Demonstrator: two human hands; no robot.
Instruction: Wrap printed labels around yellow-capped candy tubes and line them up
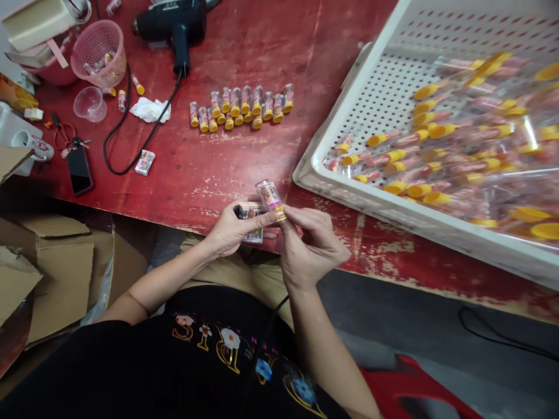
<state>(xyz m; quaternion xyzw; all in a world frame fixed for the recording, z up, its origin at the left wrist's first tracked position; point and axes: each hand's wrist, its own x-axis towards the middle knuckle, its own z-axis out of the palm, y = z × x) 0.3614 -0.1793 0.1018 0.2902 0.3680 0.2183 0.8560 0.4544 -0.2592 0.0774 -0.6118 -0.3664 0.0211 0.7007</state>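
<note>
In the head view, my left hand (pixel 231 230) is closed on a small stack of printed labels (pixel 253 235) near the table's front edge. Its thumb reaches across the foot of a small tube (pixel 269 196), which has a printed wrapper and a yellow lower end. From the other side, the fingertips of my right hand (pixel 312 247) pinch that tube by its yellow end, and it leans to the left. Beyond my hands, several similar yellow-capped tubes (pixel 236 105) stand grouped on the red table (pixel 209 174). Another label stack (pixel 145 162) lies to the left.
A large white perforated crate (pixel 375 201) with yellow-capped tubes fills the right side. At the back left are a black heat gun (pixel 181 26) with its looping cord, a pink basket (pixel 98 49), a crumpled tissue (pixel 149 109) and a phone (pixel 80 169). Cardboard boxes (pixel 65 273) stand below left.
</note>
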